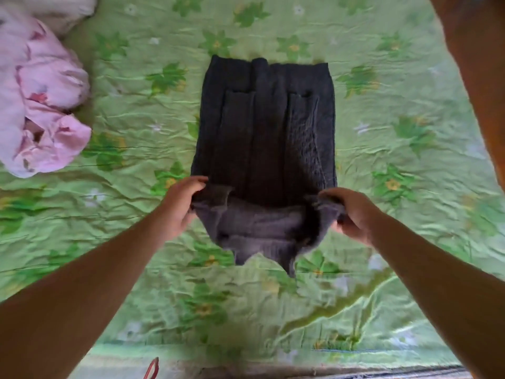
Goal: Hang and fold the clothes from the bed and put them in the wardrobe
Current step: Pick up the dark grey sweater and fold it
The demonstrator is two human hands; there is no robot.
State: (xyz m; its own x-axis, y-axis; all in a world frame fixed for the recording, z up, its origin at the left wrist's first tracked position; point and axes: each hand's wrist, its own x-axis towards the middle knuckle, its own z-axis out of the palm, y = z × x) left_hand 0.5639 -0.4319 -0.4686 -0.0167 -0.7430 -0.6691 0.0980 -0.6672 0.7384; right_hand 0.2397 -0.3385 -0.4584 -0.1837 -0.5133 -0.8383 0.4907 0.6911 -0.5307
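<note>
Surface: a bed covered with a light green sheet (382, 149) printed with darker green leaves and small yellow-centred flowers. The fabric is creased all over. It fills almost the whole view.

Task item: a dark grey knitted sweater (266, 127) lies in the middle of the sheet, folded into a long narrow panel. Both sleeves are laid lengthwise on top. Its far end lies flat on the sheet. Its near end is raised off the sheet and turned back, so a lighter grey underside hangs in a loose fold between the hands.

Left hand (179, 206): at the sweater's near left corner, fingers curled over the edge and gripping the knit.

Right hand (352, 214): at the sweater's near right corner, fingers curled round a bunch of the knit and holding it. Both forearms are bare.

Other items, placed from the sweater:
- Well to its left, a crumpled pale pink cloth bundle with darker pink floral print (46, 105) rests on the sheet.
- Beyond that bundle, at the far left, a whitish cushion or pillow (62, 12) is partly cut off by the frame.
- Far right, an orange-brown upright surface (475, 64), blurred; cannot tell what it is.
- Near side, lower left, a thin red curved object (151, 369) at the bed's edge; too little of it is in view to identify.
</note>
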